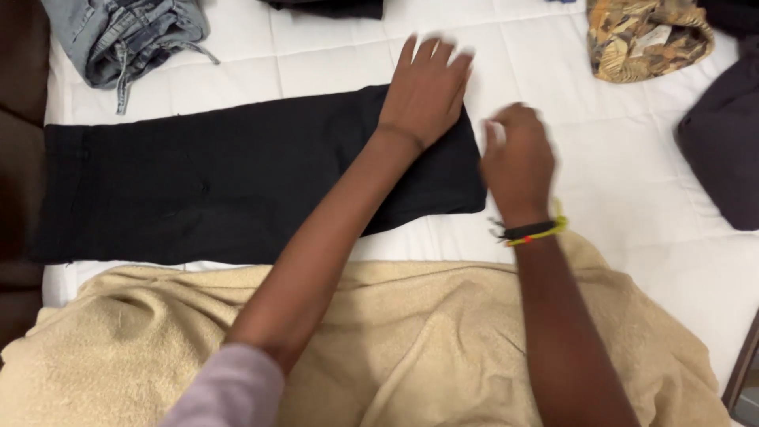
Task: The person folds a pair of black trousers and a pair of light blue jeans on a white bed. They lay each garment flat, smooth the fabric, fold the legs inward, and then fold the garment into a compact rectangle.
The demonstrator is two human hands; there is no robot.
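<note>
Across the middle of the frame a black garment (237,182) lies flat on the white bed (632,158), its right end pinned smooth under the spread, released left hand (425,91), while the curled right hand (518,162) pinches that end's edge.

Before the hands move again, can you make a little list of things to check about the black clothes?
1. Left hand flat on the black garment: ok.
2. Right hand gripping the garment's right edge: cannot tell, blurred.
3. Garment lying flat on the white bedding: ok.
4. Garment's edges lined up: cannot tell.
5. Jeans and patterned cloth apart from the garment: ok.
6. Beige blanket off the garment: not ok, it seems to overlap the near edge.
</note>
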